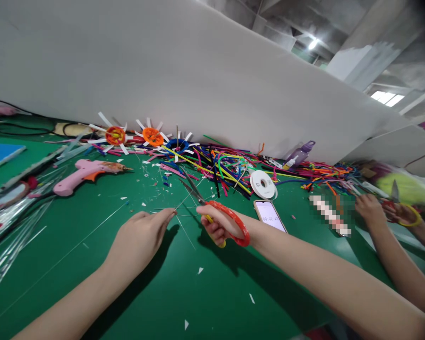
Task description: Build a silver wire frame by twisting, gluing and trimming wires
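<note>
My right hand [217, 225] grips red-handled scissors [212, 205] with fingers through the loops; the blades point up and left and stand apart. My left hand [141, 233] is closed in a pinch on a thin clear strip [184, 204] that runs toward the blades. Both hands hover just above the green table [92, 264].
A pink glue gun [87, 172] lies to the left, clear strips [14, 231] at far left. Paper-and-pipe-cleaner flowers [152, 137], a heap of coloured pipe cleaners [226, 165], a white tape roll [263, 184] and a phone [270, 216] lie beyond. Another person's hands [371, 208] work at right.
</note>
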`<state>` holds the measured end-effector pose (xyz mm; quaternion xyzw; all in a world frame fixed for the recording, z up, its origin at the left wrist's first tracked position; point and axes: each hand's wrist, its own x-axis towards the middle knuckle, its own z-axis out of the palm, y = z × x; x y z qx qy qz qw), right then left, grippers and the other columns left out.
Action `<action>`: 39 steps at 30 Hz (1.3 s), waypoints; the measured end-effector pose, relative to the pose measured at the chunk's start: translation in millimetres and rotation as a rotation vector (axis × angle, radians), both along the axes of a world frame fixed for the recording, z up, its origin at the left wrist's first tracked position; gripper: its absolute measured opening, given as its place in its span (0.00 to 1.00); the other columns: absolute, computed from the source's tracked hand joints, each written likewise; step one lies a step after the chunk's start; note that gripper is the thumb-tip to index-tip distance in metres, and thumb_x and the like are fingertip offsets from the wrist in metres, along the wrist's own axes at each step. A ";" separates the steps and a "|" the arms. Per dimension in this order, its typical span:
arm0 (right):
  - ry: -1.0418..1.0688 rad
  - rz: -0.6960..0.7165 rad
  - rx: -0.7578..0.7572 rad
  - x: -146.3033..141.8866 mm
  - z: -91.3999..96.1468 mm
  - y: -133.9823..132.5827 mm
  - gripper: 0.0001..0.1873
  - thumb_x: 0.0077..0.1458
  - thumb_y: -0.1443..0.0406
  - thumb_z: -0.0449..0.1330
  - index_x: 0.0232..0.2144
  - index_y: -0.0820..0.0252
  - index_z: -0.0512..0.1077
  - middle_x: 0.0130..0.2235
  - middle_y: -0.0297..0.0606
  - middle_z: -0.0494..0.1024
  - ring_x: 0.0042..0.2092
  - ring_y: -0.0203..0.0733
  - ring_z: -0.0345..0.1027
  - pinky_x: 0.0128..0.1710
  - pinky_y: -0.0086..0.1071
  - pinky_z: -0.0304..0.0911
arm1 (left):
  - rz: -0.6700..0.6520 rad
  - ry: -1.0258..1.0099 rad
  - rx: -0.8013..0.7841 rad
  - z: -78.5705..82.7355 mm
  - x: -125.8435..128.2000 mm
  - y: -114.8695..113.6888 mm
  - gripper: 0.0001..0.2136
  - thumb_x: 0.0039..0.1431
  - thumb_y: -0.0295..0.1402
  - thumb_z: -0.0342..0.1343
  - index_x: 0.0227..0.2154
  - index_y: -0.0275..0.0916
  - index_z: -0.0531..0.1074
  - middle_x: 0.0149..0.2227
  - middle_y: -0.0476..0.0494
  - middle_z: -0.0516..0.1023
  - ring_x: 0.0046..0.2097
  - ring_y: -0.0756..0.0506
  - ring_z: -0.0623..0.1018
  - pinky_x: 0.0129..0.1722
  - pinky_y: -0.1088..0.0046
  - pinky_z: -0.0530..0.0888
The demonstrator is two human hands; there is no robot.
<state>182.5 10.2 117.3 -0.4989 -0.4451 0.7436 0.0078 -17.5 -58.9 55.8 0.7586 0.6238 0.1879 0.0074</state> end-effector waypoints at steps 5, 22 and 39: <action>-0.035 -0.037 0.115 1.7 4.7 -4.2 0.14 0.50 0.64 0.53 0.18 0.57 0.50 0.16 0.21 0.48 0.15 0.25 0.37 0.12 0.20 0.37 | 0.026 0.009 0.000 -2.8 -4.5 -0.4 0.17 0.65 0.39 0.38 0.45 0.42 0.71 0.33 0.44 0.80 0.32 0.40 0.76 0.30 0.67 0.68; 0.149 -0.374 0.362 15.6 -12.3 -9.8 0.16 0.48 0.61 0.56 0.18 0.57 0.52 0.17 0.21 0.50 0.16 0.25 0.39 0.14 0.23 0.36 | 0.000 0.182 0.033 -2.5 -2.3 5.0 0.15 0.64 0.38 0.41 0.44 0.38 0.69 0.35 0.43 0.78 0.36 0.41 0.76 0.44 0.59 0.65; 0.344 -0.447 0.452 37.7 -51.7 -14.0 0.18 0.49 0.52 0.59 0.25 0.60 0.61 0.19 0.22 0.51 0.18 0.24 0.40 0.17 0.24 0.36 | -0.090 0.132 0.023 -11.5 -3.8 11.0 0.10 0.62 0.39 0.46 0.36 0.42 0.70 0.36 0.47 0.75 0.39 0.43 0.74 0.50 0.56 0.60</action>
